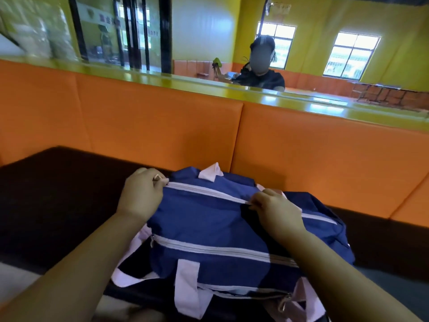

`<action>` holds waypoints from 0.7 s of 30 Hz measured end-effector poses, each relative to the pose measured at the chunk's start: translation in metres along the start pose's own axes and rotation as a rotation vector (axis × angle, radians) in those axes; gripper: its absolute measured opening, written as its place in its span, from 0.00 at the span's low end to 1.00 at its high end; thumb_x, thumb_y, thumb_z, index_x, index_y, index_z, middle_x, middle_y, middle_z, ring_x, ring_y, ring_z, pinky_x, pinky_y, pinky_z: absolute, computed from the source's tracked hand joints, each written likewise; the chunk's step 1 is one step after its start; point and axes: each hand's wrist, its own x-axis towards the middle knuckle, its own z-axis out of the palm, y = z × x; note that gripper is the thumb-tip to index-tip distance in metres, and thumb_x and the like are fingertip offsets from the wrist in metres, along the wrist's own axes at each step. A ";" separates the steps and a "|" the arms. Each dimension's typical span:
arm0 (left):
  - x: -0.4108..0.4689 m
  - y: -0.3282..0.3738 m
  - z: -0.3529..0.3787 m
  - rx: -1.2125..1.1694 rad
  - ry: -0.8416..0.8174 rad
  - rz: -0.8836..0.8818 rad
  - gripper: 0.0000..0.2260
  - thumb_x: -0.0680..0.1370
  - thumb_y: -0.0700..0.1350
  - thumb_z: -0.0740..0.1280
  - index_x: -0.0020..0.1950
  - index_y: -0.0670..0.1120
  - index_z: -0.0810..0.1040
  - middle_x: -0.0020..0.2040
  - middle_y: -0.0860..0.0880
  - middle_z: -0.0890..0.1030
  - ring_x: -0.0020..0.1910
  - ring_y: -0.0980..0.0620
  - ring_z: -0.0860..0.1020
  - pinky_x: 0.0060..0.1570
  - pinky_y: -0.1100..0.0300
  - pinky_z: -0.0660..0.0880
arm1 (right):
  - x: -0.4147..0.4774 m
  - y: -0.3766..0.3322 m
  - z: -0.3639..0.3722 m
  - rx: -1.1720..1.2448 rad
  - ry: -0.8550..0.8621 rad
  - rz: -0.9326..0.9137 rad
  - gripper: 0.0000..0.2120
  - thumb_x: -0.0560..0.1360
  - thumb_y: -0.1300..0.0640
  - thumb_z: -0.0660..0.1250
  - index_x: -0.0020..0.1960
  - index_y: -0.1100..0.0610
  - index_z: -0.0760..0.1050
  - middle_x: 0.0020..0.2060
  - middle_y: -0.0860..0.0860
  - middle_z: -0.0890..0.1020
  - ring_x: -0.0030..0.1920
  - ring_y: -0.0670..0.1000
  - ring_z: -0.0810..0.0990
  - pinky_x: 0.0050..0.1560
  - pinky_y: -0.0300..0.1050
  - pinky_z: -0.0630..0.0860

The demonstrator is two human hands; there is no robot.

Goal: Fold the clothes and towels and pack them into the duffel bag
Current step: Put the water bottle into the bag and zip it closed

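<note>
Between the two hands, in the head view, lies the navy duffel bag [209, 219], resting on a dark brown surface [58, 194] in front of the person. The left hand [141, 194] is curled at the bag's far-left end, and its fingertips pinch the fabric where the pale top zipper [204, 190] begins. A small tan piece shows between those fingers, too small to make out. The right hand [276, 210] sits to the right along the same zipper line, with its fingers bent and pinching at the zip. What exactly they hold is hidden under them. The stretch of zipper between the hands lies shut and taut, and to the right of the right hand the pale tape runs on toward the bag's other end.

Nearer the person than both hands, a second pale zipper [220, 248] crosses the bag's side, and below it hangs a pink handle strap [185, 289]. Just beyond the hands, a pink tab [212, 173] stands up from the bag's far edge.

Farther off rises an orange padded backrest [162, 126] topped by a glossy yellow-green ledge [255, 91]. Behind the ledge sits another person [262, 77] in dark clothing, with windows [352, 56] in the yellow wall.
</note>
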 end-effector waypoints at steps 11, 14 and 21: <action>-0.031 0.004 0.001 -0.042 0.023 -0.049 0.14 0.73 0.45 0.71 0.57 0.46 0.77 0.56 0.45 0.69 0.60 0.45 0.64 0.57 0.60 0.64 | -0.033 -0.003 -0.018 0.024 0.100 -0.045 0.09 0.73 0.54 0.68 0.53 0.54 0.79 0.51 0.51 0.79 0.51 0.58 0.77 0.40 0.51 0.76; -0.058 0.021 0.003 -0.049 -0.007 0.038 0.11 0.72 0.46 0.72 0.54 0.47 0.78 0.54 0.48 0.70 0.58 0.46 0.64 0.57 0.61 0.63 | -0.064 0.008 -0.018 0.077 0.229 -0.102 0.11 0.70 0.53 0.69 0.49 0.57 0.80 0.45 0.54 0.80 0.44 0.62 0.78 0.38 0.55 0.76; -0.136 0.059 0.034 -0.028 -0.139 0.340 0.07 0.69 0.45 0.75 0.44 0.50 0.79 0.44 0.52 0.74 0.47 0.51 0.68 0.44 0.61 0.65 | -0.146 0.029 -0.008 -0.016 0.347 -0.035 0.16 0.66 0.45 0.66 0.52 0.51 0.73 0.48 0.52 0.77 0.48 0.59 0.72 0.43 0.54 0.73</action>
